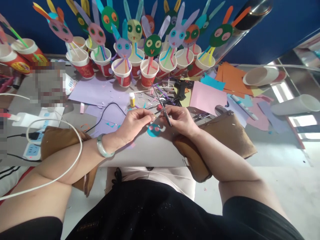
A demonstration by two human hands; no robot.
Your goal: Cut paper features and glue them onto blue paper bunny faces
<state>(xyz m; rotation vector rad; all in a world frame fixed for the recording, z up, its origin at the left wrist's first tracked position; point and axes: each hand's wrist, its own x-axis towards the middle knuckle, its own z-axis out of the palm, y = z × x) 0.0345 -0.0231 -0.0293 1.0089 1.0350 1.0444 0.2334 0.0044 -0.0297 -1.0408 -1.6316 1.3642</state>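
At the near edge of the grey table [140,151], a brown cloth pad [58,141] lay partly under the left forearm; a larger brown cloth bundle [228,133] lay by the right one. A small blue paper disc [153,132] with pink eye circles lay on the table, just on the near side of the two hands, between them. The left hand [138,121], with a pale green bangle [101,146] at its wrist, had its thumb and fingertips pressed together, pinching a small piece [155,117] too tiny to identify; the right hand [180,120] held a slim dark tool [164,111] between thumb and fingers, its thin end pointing to the far side; the hands were close together.

Beyond them stood a yellow glue stick [132,100], with a black cable [105,109] running to its left; paper scraps and a black glue gun [183,90] lay farther right, beside a pink sheet [207,97]; purple paper [93,90] lay on the left. Farther off, red-and-white paper cups [149,74] held long-eared paper faces [152,45] in several colours; behind them rose a blue panel [37,25].
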